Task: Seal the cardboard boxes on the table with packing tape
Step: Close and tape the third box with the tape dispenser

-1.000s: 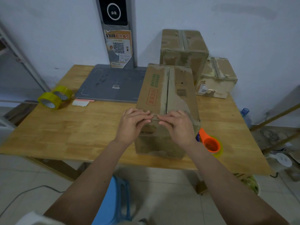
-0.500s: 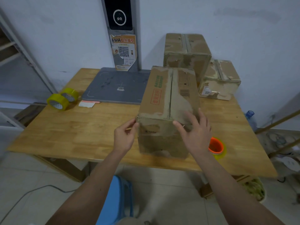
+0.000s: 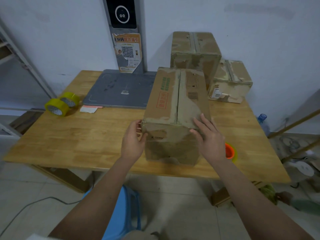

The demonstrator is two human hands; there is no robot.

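On wooden table (image 3: 72, 144) | worn cardboard box (image 3: 174, 108) | left hand (image 3: 133, 141) grips corner | right hand (image 3: 210, 137) flat

A long brown cardboard box (image 3: 174, 108) lies at the centre of the frame on the wooden counter (image 3: 86, 141), its top flaps closed along a dark centre seam, with green and red print on the left flap. Above it, at upper centre, stands a taller worn cardboard box (image 3: 194, 49) with a strip down its top. A smaller squat cardboard box (image 3: 230, 82) sits at right of centre beside it. Two yellow rolls of packing tape (image 3: 61, 103), touching, lie at the left of the frame. An orange tape dispenser (image 3: 230, 150) shows at lower right of centre.
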